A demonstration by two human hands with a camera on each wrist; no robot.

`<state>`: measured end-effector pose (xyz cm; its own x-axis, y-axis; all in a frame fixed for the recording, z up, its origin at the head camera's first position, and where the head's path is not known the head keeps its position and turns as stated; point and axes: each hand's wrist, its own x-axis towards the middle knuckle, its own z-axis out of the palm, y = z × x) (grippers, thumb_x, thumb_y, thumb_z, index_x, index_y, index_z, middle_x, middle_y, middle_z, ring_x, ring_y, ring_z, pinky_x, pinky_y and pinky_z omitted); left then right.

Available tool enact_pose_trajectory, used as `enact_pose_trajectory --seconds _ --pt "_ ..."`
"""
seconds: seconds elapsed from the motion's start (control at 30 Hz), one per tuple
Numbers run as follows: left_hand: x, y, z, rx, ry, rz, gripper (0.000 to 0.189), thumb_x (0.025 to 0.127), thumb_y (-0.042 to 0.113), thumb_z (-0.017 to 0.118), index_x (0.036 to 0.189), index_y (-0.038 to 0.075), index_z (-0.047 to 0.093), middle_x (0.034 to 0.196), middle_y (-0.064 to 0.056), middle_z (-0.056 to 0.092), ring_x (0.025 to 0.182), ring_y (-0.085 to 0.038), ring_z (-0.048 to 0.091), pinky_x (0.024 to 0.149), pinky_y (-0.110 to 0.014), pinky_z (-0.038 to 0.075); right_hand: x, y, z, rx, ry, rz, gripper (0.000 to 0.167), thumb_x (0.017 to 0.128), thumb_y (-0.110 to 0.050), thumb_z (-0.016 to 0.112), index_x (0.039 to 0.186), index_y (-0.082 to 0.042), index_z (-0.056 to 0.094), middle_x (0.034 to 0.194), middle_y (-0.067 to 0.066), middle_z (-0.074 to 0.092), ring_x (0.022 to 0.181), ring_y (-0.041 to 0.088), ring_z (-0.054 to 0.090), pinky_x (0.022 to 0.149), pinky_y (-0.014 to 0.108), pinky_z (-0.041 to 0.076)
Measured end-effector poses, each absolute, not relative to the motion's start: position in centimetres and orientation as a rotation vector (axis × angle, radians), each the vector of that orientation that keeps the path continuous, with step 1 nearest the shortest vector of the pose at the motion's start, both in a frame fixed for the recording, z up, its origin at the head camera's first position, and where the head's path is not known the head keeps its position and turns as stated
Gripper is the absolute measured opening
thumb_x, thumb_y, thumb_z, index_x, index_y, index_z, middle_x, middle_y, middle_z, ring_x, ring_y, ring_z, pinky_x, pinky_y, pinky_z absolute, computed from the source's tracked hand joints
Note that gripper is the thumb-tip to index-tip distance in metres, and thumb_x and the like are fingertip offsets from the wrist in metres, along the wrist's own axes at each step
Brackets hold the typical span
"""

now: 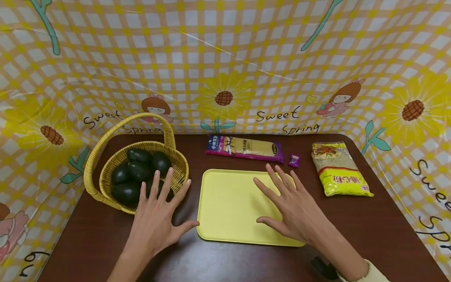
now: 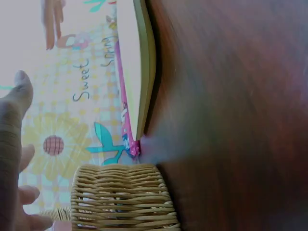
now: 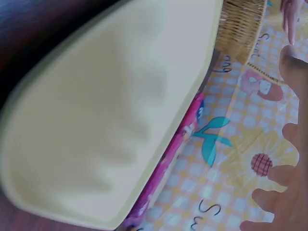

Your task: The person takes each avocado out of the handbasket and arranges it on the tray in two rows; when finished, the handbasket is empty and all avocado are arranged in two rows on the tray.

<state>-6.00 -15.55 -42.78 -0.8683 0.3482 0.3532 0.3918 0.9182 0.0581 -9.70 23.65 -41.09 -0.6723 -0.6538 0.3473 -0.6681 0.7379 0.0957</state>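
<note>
My left hand (image 1: 155, 215), fingers spread, hovers at the front right side of a yellow wicker basket (image 1: 182, 162). Its fingertips overlap the basket in the head view, and the thumb reaches toward the tray's left edge. Several dark green avocados (image 1: 139, 171) lie in the basket, some partly hidden behind those fingers. Over the right part of a pale yellow tray (image 1: 229, 203) is my right hand (image 1: 296, 207), also spread and holding nothing. The right wrist view shows the tray (image 3: 96, 106) bare, with finger shadows across it.
Behind the tray lies a long purple pack of noodles (image 1: 246, 148), with a small purple wrapped piece (image 1: 294, 160) beside it. A yellow printed food bag (image 1: 341, 176) lies at right on the brown table (image 1: 352, 227). Checked cloth (image 1: 225, 47) encloses the back and sides. The basket's tall handle (image 1: 93, 156) arches upward.
</note>
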Motion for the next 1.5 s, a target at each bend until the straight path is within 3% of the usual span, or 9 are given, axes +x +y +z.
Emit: enact_pose_trajectory --seconds 0.27,0.43,0.67,0.83,1.0,1.27,1.5 --pt "-3.7 -16.2 -43.7 -0.467 -2.576 -0.341 0.089 0.099 0.087 0.035 0.164 0.029 0.049 0.176 -0.014 0.030 0.155 -0.046 0.040 0.116 -0.071 0.040 -11.1 20.9 -39.9 1.125 -2.605 0.173 0.083 0.106 -0.073 0.045 0.171 -0.023 0.035 0.178 0.018 0.023 0.148 0.042 0.051 0.116 0.063 0.044" --pt "-2.6 -16.6 -44.3 -0.381 -2.459 -0.419 0.078 0.103 0.079 0.043 0.158 0.025 0.058 0.167 -0.018 0.045 0.145 -0.048 0.052 0.105 -0.069 0.051 -12.4 18.9 -39.0 1.199 -2.567 0.212 0.081 0.105 -0.064 0.059 0.170 -0.020 0.038 0.176 0.018 0.029 0.141 0.037 0.060 0.108 0.057 0.053" --pt "-1.7 -17.1 -45.0 -0.275 -2.439 -0.456 0.075 0.104 0.075 0.046 0.155 0.022 0.062 0.163 -0.020 0.051 0.138 -0.049 0.057 0.083 -0.070 0.060 -13.6 16.3 -38.2 1.310 -2.537 0.260 0.079 0.102 -0.046 0.075 0.168 -0.019 0.040 0.171 0.017 0.040 0.141 0.035 0.060 0.108 0.056 0.054" --pt "-1.3 -17.7 -45.5 -0.207 -2.430 -0.433 0.073 0.105 0.074 0.047 0.151 0.021 0.066 0.160 -0.020 0.053 0.130 -0.051 0.060 0.065 -0.067 0.061 -14.7 13.8 -38.2 1.404 -2.520 0.298 0.073 0.105 -0.041 0.073 0.167 -0.019 0.042 0.170 0.015 0.042 0.142 0.033 0.058 0.109 0.054 0.053" --pt "-1.1 -18.2 -45.9 -0.157 -2.394 -0.416 0.072 0.105 0.073 0.048 0.147 0.018 0.070 0.154 -0.022 0.058 0.115 -0.053 0.065 0.053 -0.063 0.058 -15.9 10.9 -38.3 1.506 -2.481 0.372 0.066 0.106 -0.037 0.072 0.164 -0.019 0.047 0.165 0.014 0.048 0.136 0.032 0.063 0.102 0.051 0.058" --pt "-1.2 -18.1 -46.3 -0.042 -2.363 -0.418 0.071 0.105 0.072 0.050 0.138 0.014 0.076 0.145 -0.023 0.065 0.106 -0.050 0.066 0.051 -0.062 0.057 -17.6 6.8 -38.4 1.670 -2.518 0.422 0.063 0.108 -0.038 0.068 0.164 -0.019 0.047 0.163 0.010 0.051 0.139 0.027 0.061 0.097 0.044 0.060" --pt "-1.3 -18.2 -46.6 0.083 -2.333 -0.435 0.067 0.105 0.067 0.054 0.133 0.011 0.078 0.137 -0.024 0.069 0.106 -0.050 0.065 0.051 -0.063 0.057 -18.7 3.4 -38.4 1.811 -2.546 0.433 0.060 0.111 -0.036 0.064 0.165 -0.018 0.046 0.165 0.010 0.049 0.139 0.025 0.060 0.102 0.041 0.059"
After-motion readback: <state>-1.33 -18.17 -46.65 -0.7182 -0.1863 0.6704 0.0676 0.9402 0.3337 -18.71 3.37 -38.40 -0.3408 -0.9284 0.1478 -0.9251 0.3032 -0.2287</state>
